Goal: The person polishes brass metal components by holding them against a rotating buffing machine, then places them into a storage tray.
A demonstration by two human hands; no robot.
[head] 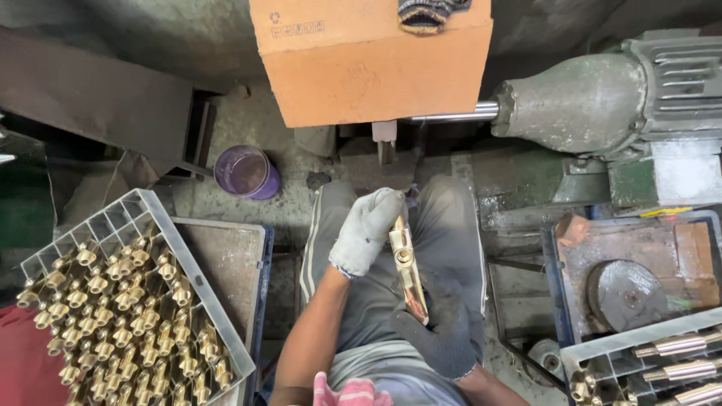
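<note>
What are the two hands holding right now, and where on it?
Both hold one brass fitting: the left hand grips its upper end, the right hand its lower end.

Purple cup (246,172) on floor. Grey crate (131,214) of brass fittings (124,316) at left. Cardboard guard (372,60) beside grey motor (602,98). Dark disc (626,295) in blue tray (553,301).

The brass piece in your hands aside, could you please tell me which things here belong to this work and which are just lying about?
In use: brass piece, left hand, right hand, crate of brass fittings, tray of finished pieces, motor shaft.
Lying about: purple cup, cardboard box, round metal disc.
</note>
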